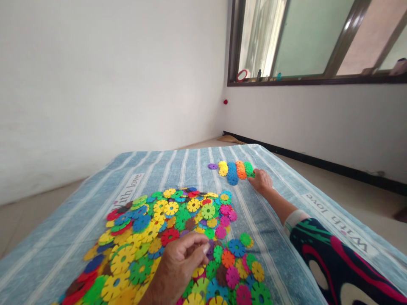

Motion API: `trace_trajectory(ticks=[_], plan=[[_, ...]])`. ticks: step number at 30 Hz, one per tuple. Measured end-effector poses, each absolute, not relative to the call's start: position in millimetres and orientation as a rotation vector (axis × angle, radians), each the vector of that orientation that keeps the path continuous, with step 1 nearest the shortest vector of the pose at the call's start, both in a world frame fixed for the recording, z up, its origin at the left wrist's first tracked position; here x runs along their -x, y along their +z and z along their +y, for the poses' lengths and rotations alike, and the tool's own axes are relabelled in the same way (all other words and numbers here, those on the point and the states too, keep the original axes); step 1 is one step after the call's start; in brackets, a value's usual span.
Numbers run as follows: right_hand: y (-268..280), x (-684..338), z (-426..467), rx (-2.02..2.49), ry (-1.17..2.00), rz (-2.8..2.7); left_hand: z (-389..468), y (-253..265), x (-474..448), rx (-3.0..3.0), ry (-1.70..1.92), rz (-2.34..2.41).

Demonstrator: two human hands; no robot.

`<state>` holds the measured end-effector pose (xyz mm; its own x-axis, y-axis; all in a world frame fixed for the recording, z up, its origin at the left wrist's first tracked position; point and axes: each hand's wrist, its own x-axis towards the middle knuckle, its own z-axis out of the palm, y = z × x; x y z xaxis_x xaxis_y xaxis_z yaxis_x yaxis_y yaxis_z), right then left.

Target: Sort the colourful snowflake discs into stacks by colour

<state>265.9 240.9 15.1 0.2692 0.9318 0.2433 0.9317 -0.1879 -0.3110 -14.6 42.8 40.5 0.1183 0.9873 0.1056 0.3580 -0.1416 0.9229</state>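
My left hand (182,264) hovers over a big pile of plastic snowflake discs (122,259) in many colours. Its thumb and fingers are pinched together; a purple disc (210,249) shows right at the fingertips, but whether they grip it I cannot tell. Farther off, my right hand (262,181) reaches to the end of a row of sorted discs, its fingers closed at the edge of a green snowflake disc (249,169). Leftward from there lie orange discs (241,169), blue discs (232,173), yellow discs (223,168) and a single purple disc (212,166).
A blue and white striped cloth (178,167) covers the table under the discs. White walls (111,76) stand behind and to the right. The window ledge (305,80) holds a red-rimmed mirror (242,75) and small bottles.
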Motion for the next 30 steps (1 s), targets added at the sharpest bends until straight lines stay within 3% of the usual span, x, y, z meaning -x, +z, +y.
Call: trace_trajectory(ticks=[13, 20, 25, 30], plan=[[8.3, -258.9, 193.9, 1.898, 0.032, -1.766, 35.5, 32.8, 12.0, -1.8, 1.042, 1.234], [8.3, -209.8, 138.7, 1.53, 0.187, -2.009, 29.7, 26.0, 7.5, -2.249, 1.092, 1.206], [9.5, -180.1, 111.4, 1.17, 0.359, -2.158, 20.0, 22.8, 0.8, -2.564, 0.968, 1.176], [5.5, -168.0, 91.3, 1.104, 0.423, -2.2, 13.3, 17.6, -3.7, -2.829, 0.781, 1.185]])
